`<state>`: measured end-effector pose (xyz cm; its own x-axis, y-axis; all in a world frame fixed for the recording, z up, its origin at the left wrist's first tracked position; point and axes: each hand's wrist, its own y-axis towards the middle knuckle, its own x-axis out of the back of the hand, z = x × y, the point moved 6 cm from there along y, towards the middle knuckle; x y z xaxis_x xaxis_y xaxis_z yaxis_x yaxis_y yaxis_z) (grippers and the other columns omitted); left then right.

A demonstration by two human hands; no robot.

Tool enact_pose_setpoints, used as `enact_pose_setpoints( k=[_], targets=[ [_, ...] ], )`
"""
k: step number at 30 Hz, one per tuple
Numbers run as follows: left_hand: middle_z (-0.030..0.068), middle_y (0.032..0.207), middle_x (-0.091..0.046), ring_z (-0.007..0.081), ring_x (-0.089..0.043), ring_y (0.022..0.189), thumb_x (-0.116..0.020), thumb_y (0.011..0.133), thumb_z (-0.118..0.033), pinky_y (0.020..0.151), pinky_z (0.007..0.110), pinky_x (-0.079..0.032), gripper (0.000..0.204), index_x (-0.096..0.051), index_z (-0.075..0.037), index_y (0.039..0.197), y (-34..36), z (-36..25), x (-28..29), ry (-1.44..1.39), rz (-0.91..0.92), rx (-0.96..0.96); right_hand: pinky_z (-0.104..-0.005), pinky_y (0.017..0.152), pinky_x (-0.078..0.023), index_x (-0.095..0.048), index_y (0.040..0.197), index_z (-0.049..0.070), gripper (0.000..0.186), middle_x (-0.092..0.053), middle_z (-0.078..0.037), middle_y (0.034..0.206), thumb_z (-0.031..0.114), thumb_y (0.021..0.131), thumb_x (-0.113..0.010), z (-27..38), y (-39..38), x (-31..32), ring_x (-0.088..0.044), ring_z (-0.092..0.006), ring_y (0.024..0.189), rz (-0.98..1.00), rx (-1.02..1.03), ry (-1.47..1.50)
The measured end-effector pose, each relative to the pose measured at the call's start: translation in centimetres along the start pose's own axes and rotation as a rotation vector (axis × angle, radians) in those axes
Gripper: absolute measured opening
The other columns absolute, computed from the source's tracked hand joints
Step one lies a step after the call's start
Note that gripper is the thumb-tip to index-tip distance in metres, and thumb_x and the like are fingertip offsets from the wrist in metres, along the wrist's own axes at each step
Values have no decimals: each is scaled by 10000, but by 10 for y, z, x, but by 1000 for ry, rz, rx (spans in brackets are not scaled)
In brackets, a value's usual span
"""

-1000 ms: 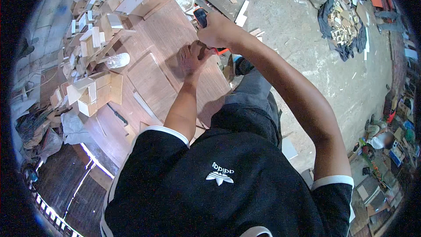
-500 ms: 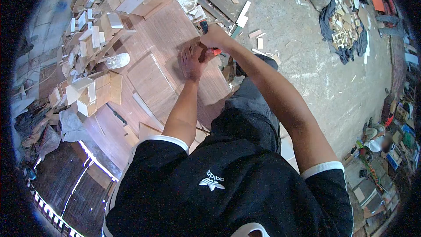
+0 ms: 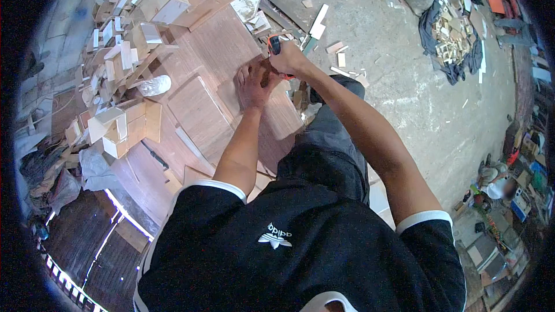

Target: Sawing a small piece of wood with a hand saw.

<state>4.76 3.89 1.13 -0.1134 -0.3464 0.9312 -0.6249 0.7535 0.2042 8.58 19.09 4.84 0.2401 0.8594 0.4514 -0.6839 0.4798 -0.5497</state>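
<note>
My left hand (image 3: 253,85) lies palm down with its fingers spread on a flat brown wooden board (image 3: 286,114). The board rests on a wood-topped work surface (image 3: 222,37). Just right of the left hand, my right hand (image 3: 288,59) is closed round a tool with an orange-and-black handle (image 3: 274,45). The handle's dark end sticks up past the fist, and a bit of orange shows below it. The tool's working end is hidden by my hands, so its kind cannot be told. Both hands are close together at the board's right edge.
Several small wooden boxes (image 3: 133,124) and a cloudy white plastic container (image 3: 155,85) stand on the left. A dark-handled tool (image 3: 153,156) lies nearer me. Offcuts (image 3: 341,58) litter the concrete floor; a dark sack of wood scraps (image 3: 451,40) sits at the far right.
My right hand has moved slightly down and right, and the tool's handle has tilted, showing more orange at its top. My left hand stays in nearly the same place.
</note>
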Motion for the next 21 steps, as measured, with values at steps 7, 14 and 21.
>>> enact_pose_setpoints(
  k=[7, 14, 21],
  targets=[
    [72, 1241, -527, 312, -477, 1161, -687, 752, -421, 1001, 490, -365, 518, -570, -236, 1222, -3, -3, 17, -127, 21, 12, -420, 593, -530, -594, 944, -44, 277, -648, -235, 784, 153, 750, -584, 14, -37, -6, -679, -315, 677, 41, -19, 78],
    [14, 1280, -523, 284, -450, 1210, -660, 772, -371, 1065, 465, -316, 589, -503, -215, 1319, -9, 13, -3, -27, 41, 25, -483, 705, -499, -526, 1031, -20, 340, -625, -283, 812, 177, 769, -616, 13, -72, -24, -629, -457, 824, -123, 158, 65],
    [63, 1253, -530, 298, -448, 1212, -693, 744, -341, 1068, 451, -313, 611, -518, -199, 1312, -8, 10, -9, -65, 82, 76, -517, 735, -498, -495, 1115, -34, 405, -631, -317, 852, 140, 769, -612, 9, -76, -17, -628, -475, 855, -161, 267, 83]
  ],
)
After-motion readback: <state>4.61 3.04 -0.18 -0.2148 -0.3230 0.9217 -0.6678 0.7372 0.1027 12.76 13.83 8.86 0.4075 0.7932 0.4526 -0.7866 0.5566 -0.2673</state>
